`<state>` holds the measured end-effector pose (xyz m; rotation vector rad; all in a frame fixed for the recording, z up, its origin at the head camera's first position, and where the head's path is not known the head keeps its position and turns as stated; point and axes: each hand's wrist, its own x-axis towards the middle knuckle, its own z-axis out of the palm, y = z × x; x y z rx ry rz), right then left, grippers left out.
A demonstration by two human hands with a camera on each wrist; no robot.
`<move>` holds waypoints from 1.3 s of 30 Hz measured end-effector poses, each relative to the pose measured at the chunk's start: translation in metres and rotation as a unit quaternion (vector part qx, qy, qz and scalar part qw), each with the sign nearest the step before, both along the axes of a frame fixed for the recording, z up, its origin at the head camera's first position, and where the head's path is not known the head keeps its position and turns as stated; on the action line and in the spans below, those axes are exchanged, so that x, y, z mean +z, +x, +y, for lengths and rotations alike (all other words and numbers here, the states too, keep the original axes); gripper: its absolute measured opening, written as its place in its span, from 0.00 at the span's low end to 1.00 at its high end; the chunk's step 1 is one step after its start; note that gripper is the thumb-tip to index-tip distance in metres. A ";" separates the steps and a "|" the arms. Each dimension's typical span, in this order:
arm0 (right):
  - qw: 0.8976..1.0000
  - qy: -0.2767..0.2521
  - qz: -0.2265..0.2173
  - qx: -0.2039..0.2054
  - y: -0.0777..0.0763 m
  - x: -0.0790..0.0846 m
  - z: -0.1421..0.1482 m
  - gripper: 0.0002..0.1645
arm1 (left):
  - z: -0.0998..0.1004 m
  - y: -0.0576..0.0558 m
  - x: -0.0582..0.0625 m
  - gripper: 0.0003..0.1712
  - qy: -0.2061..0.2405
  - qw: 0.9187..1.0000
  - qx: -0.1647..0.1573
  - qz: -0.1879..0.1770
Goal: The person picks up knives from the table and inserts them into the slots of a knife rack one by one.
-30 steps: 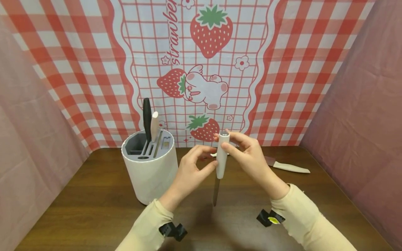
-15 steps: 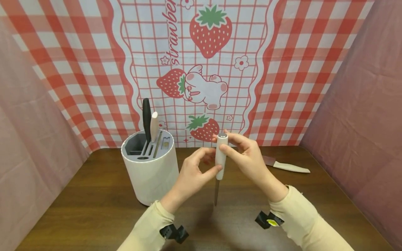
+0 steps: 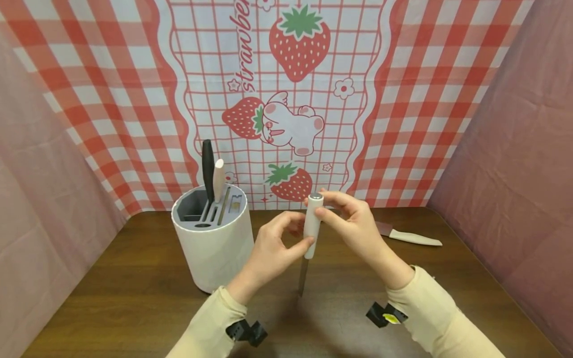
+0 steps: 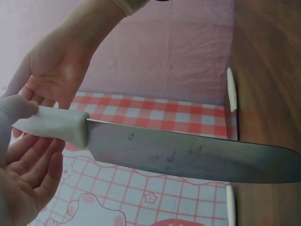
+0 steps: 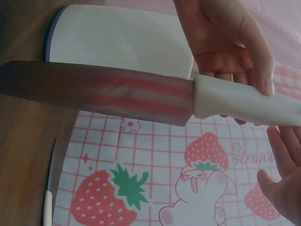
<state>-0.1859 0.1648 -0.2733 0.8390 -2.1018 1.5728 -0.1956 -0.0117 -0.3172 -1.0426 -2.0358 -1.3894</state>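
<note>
Pinching one white-handled knife [image 3: 312, 226], the left hand [image 3: 274, 244] and the right hand [image 3: 355, 226] hold it tip-down beside the holder [image 3: 212, 256], where a black handle [image 3: 208, 171] and a pale handle [image 3: 218, 183] already stand, while this one and another knife [image 3: 415, 238] on the table [image 3: 134, 298] are apparently left outside.

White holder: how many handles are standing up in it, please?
2: the tall black handle and the shorter pale handle just to its right; I see no others.
</note>
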 end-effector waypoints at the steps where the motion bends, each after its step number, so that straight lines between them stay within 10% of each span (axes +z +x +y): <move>1: 1.000 -0.002 0.003 -0.004 0.000 0.000 0.000 0.15 | 0.000 0.000 0.000 0.17 0.002 1.000 0.002 0.000; 39: 0.999 -0.007 -0.001 -0.046 -0.026 -0.027 0.020 0.06 | -0.013 0.010 0.005 0.18 0.048 0.999 0.018 -0.005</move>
